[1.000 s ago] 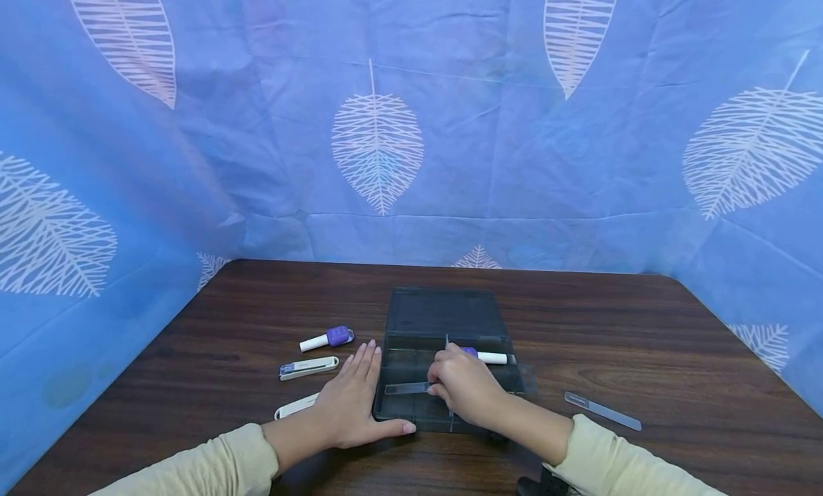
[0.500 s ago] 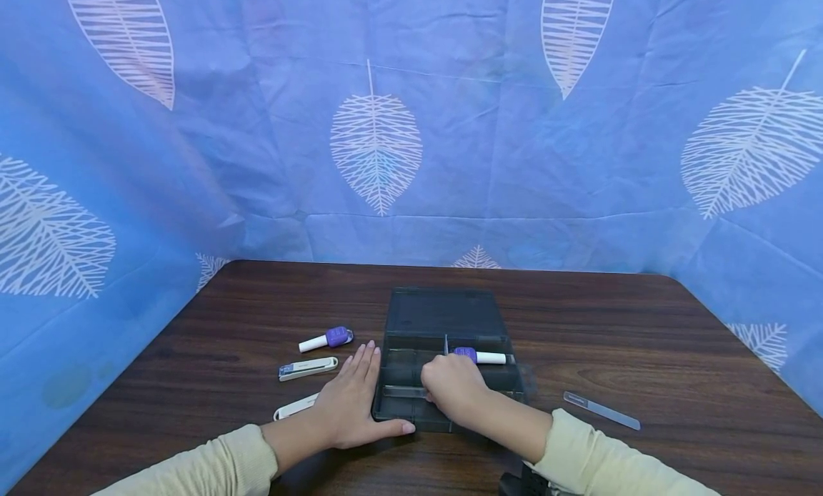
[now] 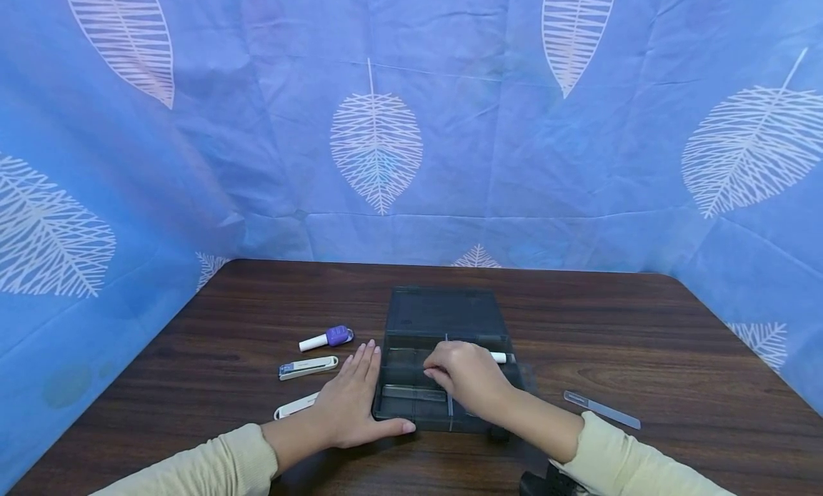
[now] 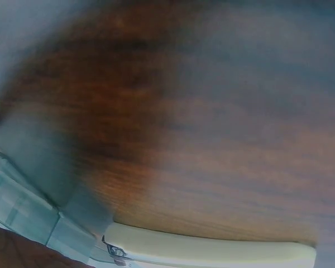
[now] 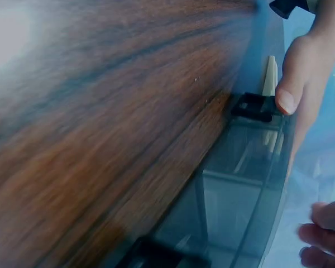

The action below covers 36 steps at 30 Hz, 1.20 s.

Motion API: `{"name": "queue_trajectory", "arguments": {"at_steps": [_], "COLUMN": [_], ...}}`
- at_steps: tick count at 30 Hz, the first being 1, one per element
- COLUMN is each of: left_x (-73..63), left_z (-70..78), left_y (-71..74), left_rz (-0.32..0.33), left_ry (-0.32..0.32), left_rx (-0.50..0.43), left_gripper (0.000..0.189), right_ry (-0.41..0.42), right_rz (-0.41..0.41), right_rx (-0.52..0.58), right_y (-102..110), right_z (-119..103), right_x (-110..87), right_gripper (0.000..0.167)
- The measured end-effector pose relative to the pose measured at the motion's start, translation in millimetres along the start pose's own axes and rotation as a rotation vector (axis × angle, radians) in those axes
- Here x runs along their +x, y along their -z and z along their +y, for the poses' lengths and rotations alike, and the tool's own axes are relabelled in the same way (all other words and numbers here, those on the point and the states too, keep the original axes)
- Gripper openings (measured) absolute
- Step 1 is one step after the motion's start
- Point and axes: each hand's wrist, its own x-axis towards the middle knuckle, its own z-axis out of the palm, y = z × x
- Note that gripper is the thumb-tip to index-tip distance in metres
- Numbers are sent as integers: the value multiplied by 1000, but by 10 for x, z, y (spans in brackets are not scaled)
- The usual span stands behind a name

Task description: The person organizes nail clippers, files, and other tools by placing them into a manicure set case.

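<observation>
A dark translucent divided box (image 3: 442, 312) lies on the table with its lid laid back. My left hand (image 3: 356, 399) rests flat along its left side, fingers straight, thumb at the front corner. Over the middle compartments hovers my right hand (image 3: 469, 378), its fingers loosely curled with nothing visible in them. A clear nail file (image 3: 411, 392) lies in the front left part of the box. Partly hidden behind the right hand, a nail polish bottle (image 3: 499, 357) shows its white cap. In the right wrist view, the right fingertips (image 5: 324, 240) appear beside the box wall (image 5: 229, 206).
Left of the box lie a purple nail polish bottle (image 3: 328, 337), a nail clipper (image 3: 308, 368) and a second clipper (image 3: 297, 406) partly behind the left hand. Another nail file (image 3: 602, 410) lies to the right. A blue leaf-print cloth (image 3: 444, 153) hangs behind the table (image 3: 257, 324).
My right hand has pressed the nail file down into the box, let it go, and lifted slightly up and right. The left hand has stayed in place.
</observation>
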Motion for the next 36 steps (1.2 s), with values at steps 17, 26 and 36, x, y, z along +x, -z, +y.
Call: {"name": "queue_trajectory", "arguments": {"at_steps": [17, 26, 36], "left_x": [-5, -8, -2], "left_z": [-6, -10, -8], "left_y": [-8, -8, -4], "left_rz": [-8, -13, -10], "left_ry": [10, 11, 11], "left_rx": [-20, -23, -19], "left_gripper": [115, 115, 115], "right_ry": [-127, -152, -218], "right_rz": [293, 366, 367], "right_rx": [63, 20, -41], "right_y": [251, 309, 389], "right_z": [325, 492, 655], "right_x": [-467, -698, -958], "right_gripper": [26, 33, 44]}}
